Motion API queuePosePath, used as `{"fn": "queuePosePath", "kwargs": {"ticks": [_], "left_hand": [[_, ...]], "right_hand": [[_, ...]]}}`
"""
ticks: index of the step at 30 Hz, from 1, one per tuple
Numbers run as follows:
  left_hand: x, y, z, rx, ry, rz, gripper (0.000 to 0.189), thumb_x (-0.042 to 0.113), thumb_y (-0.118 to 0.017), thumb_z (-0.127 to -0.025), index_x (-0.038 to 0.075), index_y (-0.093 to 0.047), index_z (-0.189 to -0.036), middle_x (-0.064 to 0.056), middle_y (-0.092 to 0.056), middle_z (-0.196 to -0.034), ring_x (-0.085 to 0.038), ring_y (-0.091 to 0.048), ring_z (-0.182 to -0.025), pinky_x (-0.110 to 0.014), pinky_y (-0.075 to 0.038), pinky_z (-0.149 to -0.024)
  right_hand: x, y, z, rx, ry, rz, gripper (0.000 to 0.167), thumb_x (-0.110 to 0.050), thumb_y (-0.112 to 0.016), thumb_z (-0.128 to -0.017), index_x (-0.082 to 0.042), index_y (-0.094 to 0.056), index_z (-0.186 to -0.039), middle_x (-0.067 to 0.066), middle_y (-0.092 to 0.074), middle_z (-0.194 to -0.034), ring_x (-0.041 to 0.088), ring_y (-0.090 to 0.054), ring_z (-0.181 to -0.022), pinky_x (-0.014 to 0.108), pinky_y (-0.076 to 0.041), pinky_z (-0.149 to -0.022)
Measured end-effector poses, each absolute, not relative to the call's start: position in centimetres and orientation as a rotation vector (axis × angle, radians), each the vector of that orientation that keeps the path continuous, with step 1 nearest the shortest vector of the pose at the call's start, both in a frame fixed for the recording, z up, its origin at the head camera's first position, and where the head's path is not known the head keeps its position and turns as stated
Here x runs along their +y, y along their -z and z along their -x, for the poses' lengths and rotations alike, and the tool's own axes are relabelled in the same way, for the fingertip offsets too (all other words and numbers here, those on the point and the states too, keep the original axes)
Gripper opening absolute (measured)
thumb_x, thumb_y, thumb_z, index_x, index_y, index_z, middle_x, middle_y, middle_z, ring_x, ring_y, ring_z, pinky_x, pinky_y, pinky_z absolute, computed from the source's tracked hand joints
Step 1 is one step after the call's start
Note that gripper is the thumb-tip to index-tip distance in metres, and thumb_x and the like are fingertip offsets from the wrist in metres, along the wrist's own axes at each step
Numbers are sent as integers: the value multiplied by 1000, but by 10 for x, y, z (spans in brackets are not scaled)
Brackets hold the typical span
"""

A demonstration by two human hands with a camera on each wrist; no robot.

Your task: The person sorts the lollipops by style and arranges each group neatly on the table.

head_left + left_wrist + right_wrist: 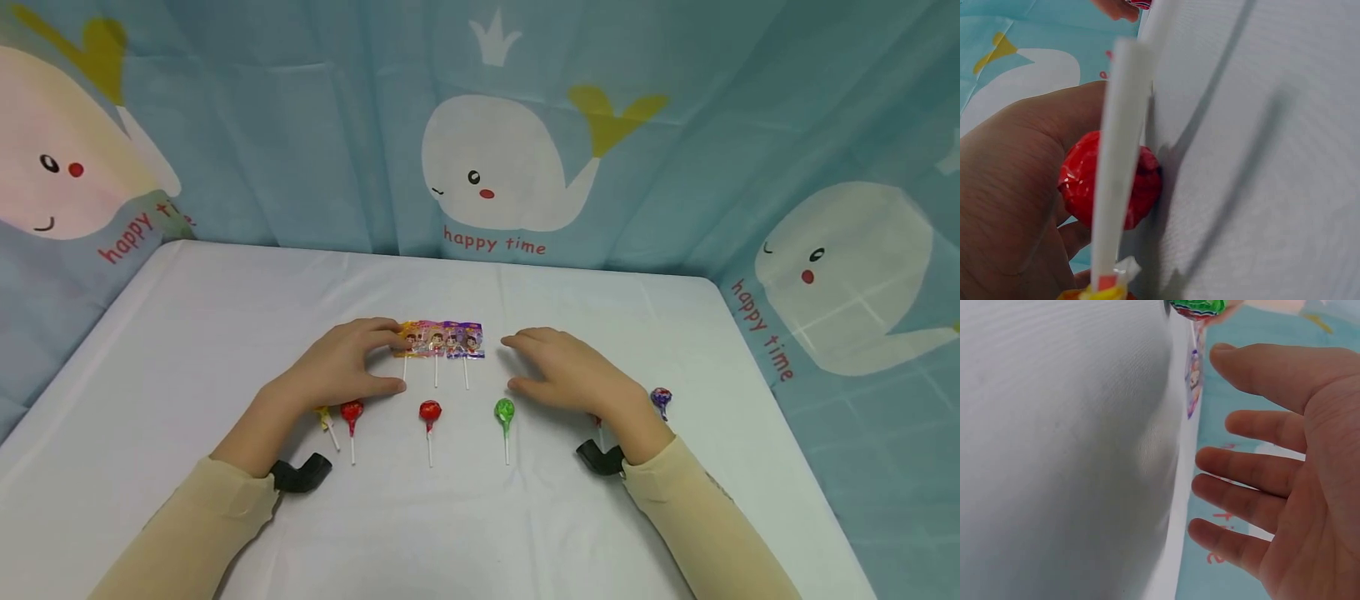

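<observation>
A row of flat lollipops in yellow, pink and purple wrappers [437, 340] lies side by side on the white table, sticks toward the person. My left hand [345, 360] is at the row's left end, its fingertips over the yellow wrapper and its thumb by that stick; whether they touch is unclear. To the right of the row, apart from it, my right hand [566, 367] hovers with fingers spread and nothing in them, as the right wrist view shows. Nearer the person are a red ball lollipop [430, 411] and a green one [505, 411].
Beneath the left wrist lie another red lollipop [352, 412] and a partly covered yellow lollipop [327, 419]. A purple lollipop [661, 398] is beyond the right wrist, which mostly hides one more. Behind the white table [450, 533] hangs a blue whale-print curtain [315, 150].
</observation>
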State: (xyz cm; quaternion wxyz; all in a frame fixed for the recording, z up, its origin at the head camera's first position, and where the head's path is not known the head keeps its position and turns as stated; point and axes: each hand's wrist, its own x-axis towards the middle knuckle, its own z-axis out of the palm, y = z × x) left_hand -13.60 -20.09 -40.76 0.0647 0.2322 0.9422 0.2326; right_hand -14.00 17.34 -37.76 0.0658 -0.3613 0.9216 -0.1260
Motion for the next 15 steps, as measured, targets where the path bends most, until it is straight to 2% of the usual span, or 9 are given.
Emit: {"fn": "queuePosePath", "kwargs": {"ticks": [15], "left_hand": [[-202, 410, 137, 2843, -716, -712, 58, 44, -90, -87, 22, -76, -139, -8, -57, -158, -37, -47, -151, -68, -36, -122]], "right_hand": [[183, 371, 127, 2805, 410, 1103, 60, -34, -79, -102, -6, -61, -152, 11, -62, -152, 31, -57, -143, 49, -45, -121]]}}
